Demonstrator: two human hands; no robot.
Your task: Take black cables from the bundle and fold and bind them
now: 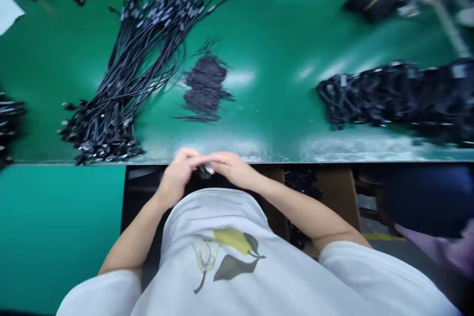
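Gripping in a narrow, two-handed pinch a small black-and-silver cable piece (206, 172), blurred, just below the meeting fingertips and close to the near edge of a glossy green tabletop (274, 84). Showing its bright silvery part toward the right, its black part toward the left and lower (too smeared to tell the true long axis, or where either end points). Bending the bare left hand (177, 175) inward, back of the hand up, fingers curled and turned right. Bringing the bare right hand (231, 165) in from the other side, back up, fingers straighter and turned left to meet the opposite tips. Slanting both forearms inward from the short sleeves of a white T-shirt with a pear print (229, 252), elbows spread wide. Facing, beyond the fingers, a flat heap of thin black strands (205, 86), laid mostly crosswise. Flanked at left by a long bundle of black cables with silvery connectors (137, 69), slanting from near left to far right; at right, by a crosswise row of coiled black cables (388, 94).
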